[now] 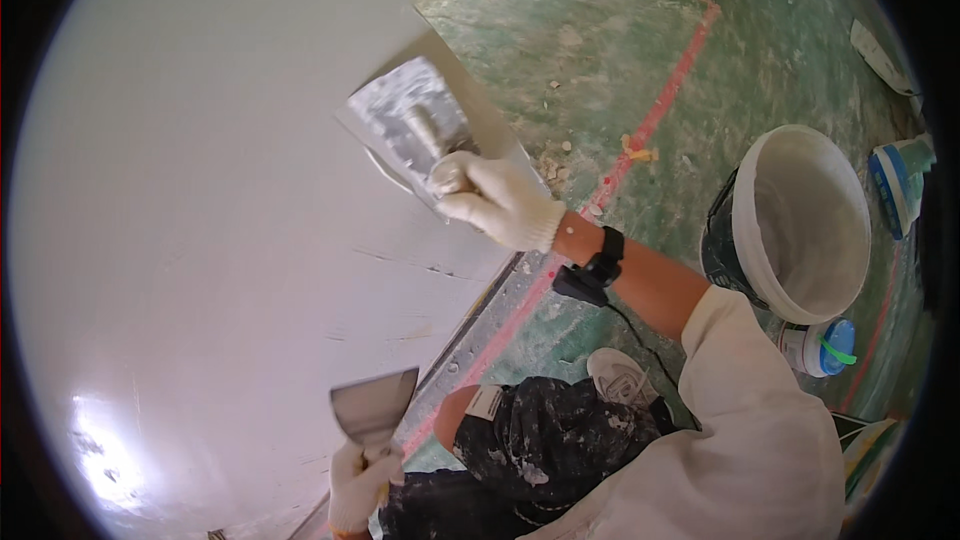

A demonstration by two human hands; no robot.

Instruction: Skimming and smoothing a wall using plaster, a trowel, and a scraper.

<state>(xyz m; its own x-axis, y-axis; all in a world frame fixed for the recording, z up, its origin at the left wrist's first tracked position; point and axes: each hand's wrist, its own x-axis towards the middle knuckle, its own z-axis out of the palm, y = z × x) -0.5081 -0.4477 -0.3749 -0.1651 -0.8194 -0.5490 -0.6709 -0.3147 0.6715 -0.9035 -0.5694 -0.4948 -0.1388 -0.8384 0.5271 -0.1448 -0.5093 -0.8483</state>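
Note:
My right hand (pixel 490 198), in a white knit glove, is closed round the handle of a wide metal plastering trowel (pixel 405 100). The trowel lies against the pale wall (pixel 230 190) near its far edge, with white smears over its back. A ridge of wet filler seems to show along its left side. Lower down, my left hand (pixel 362 485), also gloved, grips a putty knife (pixel 374 406) by its handle. Its flared blade points upward, close to the wall; whether it touches cannot be made out. Several thin dark scratches run across the wall between the two tools.
A large white-rimmed bucket (pixel 745 240) stands on the green floor (pixel 610 60) to the right. Beside it are a small tub with a blue lid (pixel 838 345) and a blue-and-white container (pixel 890 190). Crumbs of debris (pixel 557 165) lie by the wall's foot. A cable (pixel 640 335) hangs from my wrist strap.

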